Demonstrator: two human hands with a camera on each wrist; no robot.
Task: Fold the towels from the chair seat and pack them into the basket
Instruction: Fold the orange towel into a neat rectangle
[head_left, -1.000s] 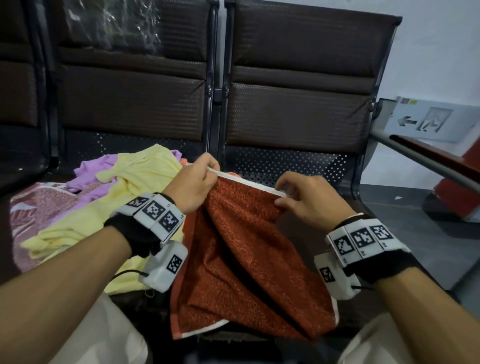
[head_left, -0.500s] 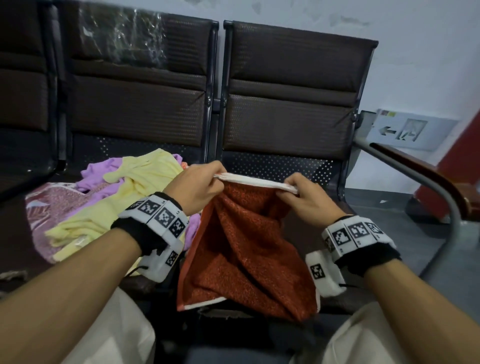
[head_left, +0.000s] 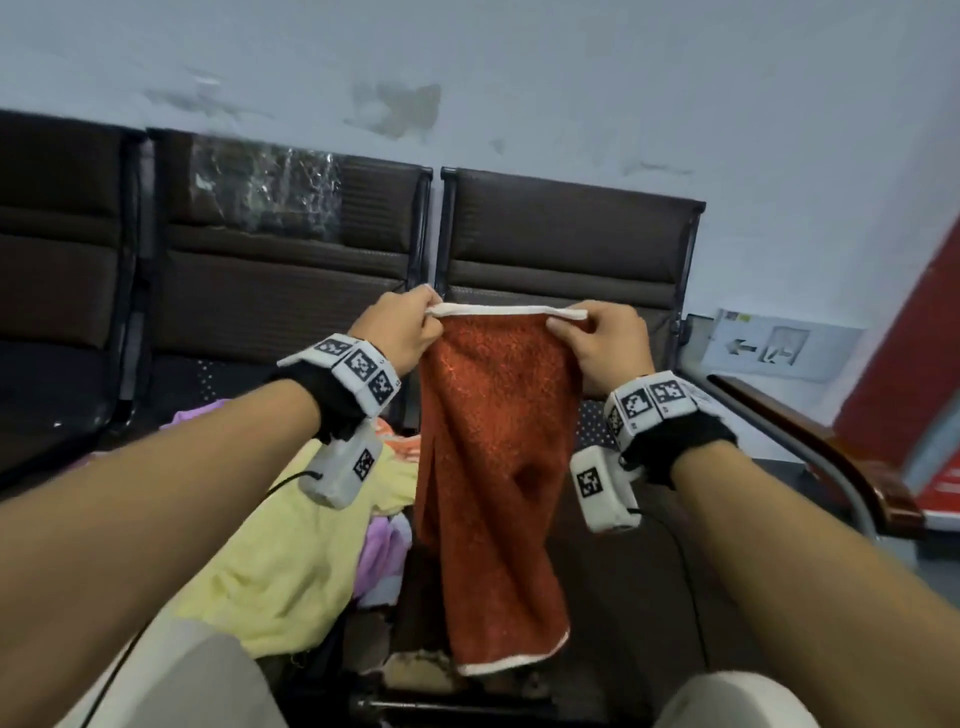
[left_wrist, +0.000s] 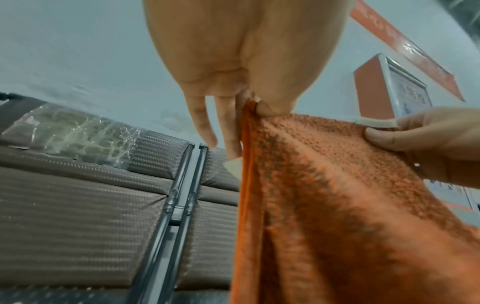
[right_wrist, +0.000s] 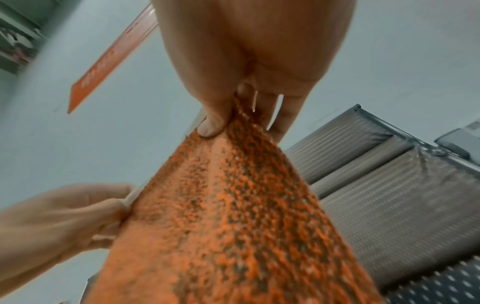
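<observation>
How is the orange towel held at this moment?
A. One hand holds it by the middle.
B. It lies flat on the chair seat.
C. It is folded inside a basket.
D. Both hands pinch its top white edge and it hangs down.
D: the left hand and the right hand each pinch one end of the white top hem, and the orange towel hangs below them.

Behind the rust-red fluffy towel with white edges (head_left: 493, 467), hidden: much of the dark brown padded chair seat (head_left: 613, 597). Fingertips of the left hand (head_left: 400, 332) and right hand (head_left: 608, 348) out of sight behind its top edge in the head view. Pale yellow soft towel (head_left: 291, 561) partly covered by the left arm. Purple cloth (head_left: 382, 551) mostly buried under the yellow one. Brownish lump (head_left: 421, 670) under the red towel's bottom edge, too unclear to name. Grey wall sign with an arrow (head_left: 779, 348), too small to read. Long orange strip (left_wrist: 405, 47) with smeared, unreadable writing. Bottom of the red towel cut off in both wrist views.
</observation>
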